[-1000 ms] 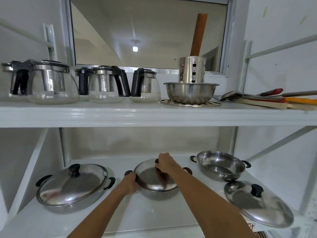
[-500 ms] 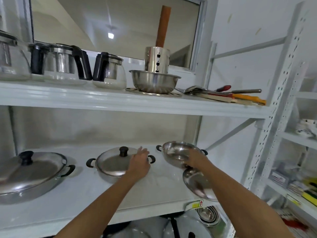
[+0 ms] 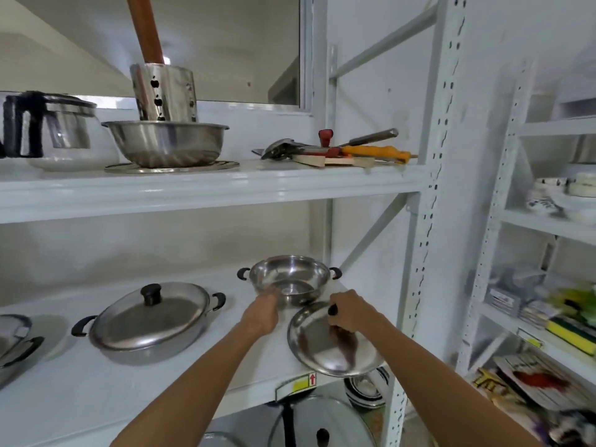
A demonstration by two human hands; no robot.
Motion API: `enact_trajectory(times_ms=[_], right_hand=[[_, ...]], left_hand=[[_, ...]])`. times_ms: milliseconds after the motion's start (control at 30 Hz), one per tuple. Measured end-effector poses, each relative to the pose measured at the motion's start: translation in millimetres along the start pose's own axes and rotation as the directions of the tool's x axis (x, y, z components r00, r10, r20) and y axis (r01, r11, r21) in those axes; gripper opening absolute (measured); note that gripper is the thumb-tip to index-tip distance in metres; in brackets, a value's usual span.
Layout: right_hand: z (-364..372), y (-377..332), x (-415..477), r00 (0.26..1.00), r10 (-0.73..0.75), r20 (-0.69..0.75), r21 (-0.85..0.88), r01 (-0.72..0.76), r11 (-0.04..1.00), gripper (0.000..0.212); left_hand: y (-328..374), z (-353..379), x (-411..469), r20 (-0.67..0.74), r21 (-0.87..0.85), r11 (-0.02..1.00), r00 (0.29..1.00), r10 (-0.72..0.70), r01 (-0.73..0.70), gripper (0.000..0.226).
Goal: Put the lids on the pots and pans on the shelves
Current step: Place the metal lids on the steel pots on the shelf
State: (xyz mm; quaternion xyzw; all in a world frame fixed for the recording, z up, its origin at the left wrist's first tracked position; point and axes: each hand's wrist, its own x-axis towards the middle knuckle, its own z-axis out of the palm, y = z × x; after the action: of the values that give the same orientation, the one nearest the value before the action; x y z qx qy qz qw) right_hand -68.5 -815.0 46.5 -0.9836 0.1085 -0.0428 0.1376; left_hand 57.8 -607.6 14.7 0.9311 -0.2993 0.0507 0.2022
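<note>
An open steel pot (image 3: 288, 277) with black side handles stands at the right end of the middle shelf (image 3: 80, 379). My left hand (image 3: 262, 312) grips its near rim. Just in front of it a steel lid (image 3: 332, 345) lies at the shelf's front edge, partly overhanging. My right hand (image 3: 351, 312) is closed around the lid's black knob. Left of my hands stands a covered pan (image 3: 146, 321), its lid topped by a black knob. Another covered pan (image 3: 14, 338) is cut off at the far left.
The upper shelf (image 3: 193, 188) carries a glass kettle (image 3: 54, 130), a steel bowl (image 3: 166, 143) with a utensil holder (image 3: 164, 91) behind it, and several utensils (image 3: 335, 150). A white upright post (image 3: 429, 188) stands right of the pot. More cookware (image 3: 316, 421) lies on the shelf below.
The view swung right. My left hand left the middle pan's lid and took the open pot's rim. My right hand dropped from the pot onto the loose lid's knob.
</note>
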Motion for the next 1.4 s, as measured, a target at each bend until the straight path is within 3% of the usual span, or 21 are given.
enact_trajectory(times_ms=[200, 400, 533, 667, 800, 933, 1167, 1400], right_hand=[[-50.7, 2.6, -8.4, 0.999, -0.011, -0.044, 0.042, 0.013, 0.999, 0.026], [-102.4, -15.3, 11.5, 0.988, -0.01, -0.154, 0.121, 0.029, 0.992, 0.031], [-101.7, -52.1, 48.9, 0.982, -0.014, -0.19, 0.113, 0.036, 0.993, 0.028], [-76.6, -87.6, 93.2, 0.984, -0.038, -0.171, 0.151, 0.065, 0.986, 0.024], [-43.8, -111.8, 120.3, 0.987, -0.078, -0.14, 0.102, 0.092, 0.99, 0.028], [-15.7, -117.9, 132.0, 0.991, -0.088, -0.101, 0.066, 0.095, 0.993, 0.034], [-8.9, -99.6, 131.2, 0.994, -0.077, -0.08, 0.033, 0.08, 0.996, 0.027], [-7.8, -78.9, 129.5, 0.994, -0.029, -0.108, -0.002, 0.028, 1.0, 0.025]], left_hand=[[-66.0, 64.8, 80.6, 0.094, -0.033, 0.994, 0.99, 0.11, -0.107, 0.082], [-16.7, 15.6, 23.7, 0.157, 0.009, 0.99, 0.978, 0.138, -0.142, 0.053], [11.2, -11.3, -23.7, 0.143, 0.007, 0.992, 0.982, 0.125, -0.127, 0.049], [9.3, -14.1, -55.3, 0.17, 0.006, 0.971, 0.957, 0.235, -0.24, 0.06], [-9.8, -35.3, -66.2, 0.031, 0.063, 0.998, 0.999, 0.022, -0.024, 0.05], [-40.7, -53.8, -56.8, -0.069, 0.036, 0.989, 0.988, -0.14, 0.142, 0.052], [-48.2, -51.2, -40.6, 0.099, 0.117, 0.98, 0.98, -0.175, 0.163, 0.05], [-27.6, -32.8, -25.2, 0.063, 0.04, 0.984, 0.982, -0.177, 0.175, 0.055]])
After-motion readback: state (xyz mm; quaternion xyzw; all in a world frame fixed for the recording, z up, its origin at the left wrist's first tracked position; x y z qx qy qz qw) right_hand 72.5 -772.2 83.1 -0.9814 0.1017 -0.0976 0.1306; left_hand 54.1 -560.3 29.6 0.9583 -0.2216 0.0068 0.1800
